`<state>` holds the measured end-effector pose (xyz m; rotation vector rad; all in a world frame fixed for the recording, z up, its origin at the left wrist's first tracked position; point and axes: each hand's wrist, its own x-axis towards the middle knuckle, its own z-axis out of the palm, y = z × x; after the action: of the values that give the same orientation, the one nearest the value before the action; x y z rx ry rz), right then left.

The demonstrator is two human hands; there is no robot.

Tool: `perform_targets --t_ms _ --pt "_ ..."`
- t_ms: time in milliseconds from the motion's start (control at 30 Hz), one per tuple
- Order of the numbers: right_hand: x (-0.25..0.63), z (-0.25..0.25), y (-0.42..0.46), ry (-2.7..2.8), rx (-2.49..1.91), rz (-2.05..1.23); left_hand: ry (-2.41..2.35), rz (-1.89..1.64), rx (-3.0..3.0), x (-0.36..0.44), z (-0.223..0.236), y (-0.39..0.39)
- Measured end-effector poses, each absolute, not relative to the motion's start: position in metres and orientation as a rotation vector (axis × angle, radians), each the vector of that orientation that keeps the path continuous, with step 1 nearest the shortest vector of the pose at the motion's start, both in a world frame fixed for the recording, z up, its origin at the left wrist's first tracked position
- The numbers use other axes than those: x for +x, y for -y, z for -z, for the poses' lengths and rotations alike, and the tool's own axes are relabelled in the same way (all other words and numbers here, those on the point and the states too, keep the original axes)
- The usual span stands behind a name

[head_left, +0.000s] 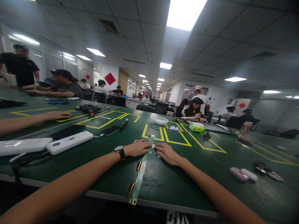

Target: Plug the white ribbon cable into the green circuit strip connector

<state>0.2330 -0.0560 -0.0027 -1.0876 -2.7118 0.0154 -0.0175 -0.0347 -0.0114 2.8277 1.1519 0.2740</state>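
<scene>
A long, narrow green circuit board [141, 174] lies on the table in front of me, its near end at the table's front edge. Brown-gold flexible tabs [131, 188] stick out along its left side. My left hand [139, 147], with a watch on the wrist, rests palm down with its fingers stretched over the board's far part. From the right, my right hand [168, 153] reaches the board with fingers extended, the fingertips beside a small white piece [153, 146] on it. A pale scrap shows partly under the right hand.
White power banks [70, 142] and phones [112, 130] lie to the left, near another person's hand [57, 115]. Farther off are a white basket [159, 120] and a green-and-white packet [196, 127]. A pink case [238, 174] lies right. Yellow tape marks the green table.
</scene>
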Motion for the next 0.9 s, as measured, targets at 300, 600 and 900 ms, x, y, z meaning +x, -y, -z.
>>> perform_targets --t_ms 300,600,900 --pt "0.2364 0.0011 0.0546 2.747 -1.047 -0.062 -1.145 -0.290 2.861 -0.0146 0.0122 0.0399" --pt "0.2356 -0.0034 0.0573 2.753 -1.044 -0.083 -1.124 -0.338 2.853 -0.0147 0.0116 0.0426" --pt "0.2379 -0.0013 0.0538 2.741 -1.013 -0.077 -1.120 -0.353 2.834 -0.0152 0.0135 0.0419"
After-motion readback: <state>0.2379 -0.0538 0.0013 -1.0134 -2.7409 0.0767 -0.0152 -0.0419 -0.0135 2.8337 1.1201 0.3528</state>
